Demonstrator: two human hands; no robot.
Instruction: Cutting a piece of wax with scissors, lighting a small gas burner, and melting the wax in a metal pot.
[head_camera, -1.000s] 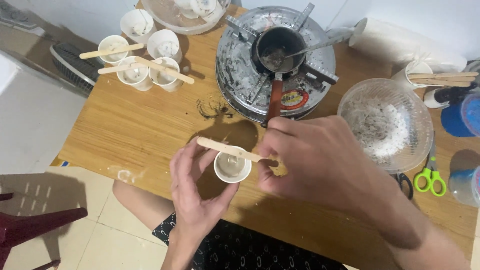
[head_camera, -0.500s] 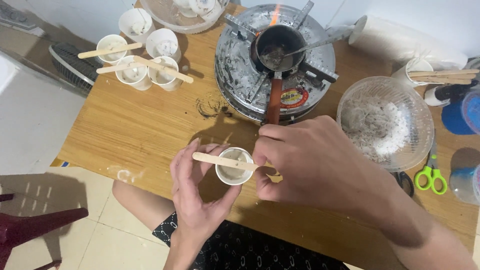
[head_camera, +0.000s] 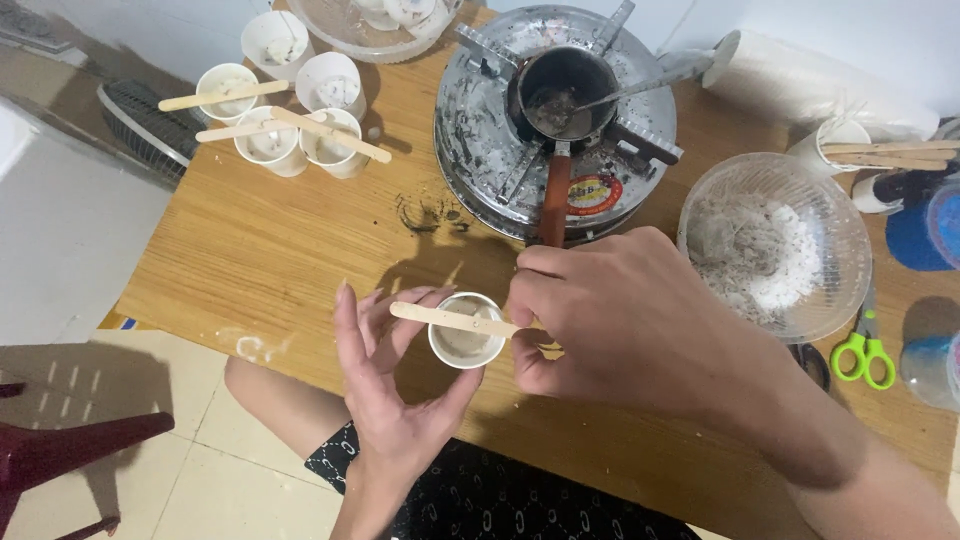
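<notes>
At the near edge of the wooden worktop (head_camera: 280, 250), your left hand (head_camera: 395, 385) cups a small white paper cup (head_camera: 466, 342) from below and behind, thumb and palm against its side while the other fingers stand spread and loose, so that grip is only partly closed around the cup. Your right hand (head_camera: 620, 320) has its grip pinched together on one end of a flat wooden stick (head_camera: 450, 319), which lies level across the cup's rim and reaches out past it toward your left fingers. Pale material sits inside the cup. Beyond your hands, a round metal stove (head_camera: 490, 130) carries a small dark pot (head_camera: 560, 90) with a brown handle pointing toward you. To the right is a clear bowl (head_camera: 770, 245) of white flakes, with green-handled scissors (head_camera: 862, 355) just beside it. Far left, four more cups (head_camera: 275, 110) stand together, sticks resting across them.
</notes>
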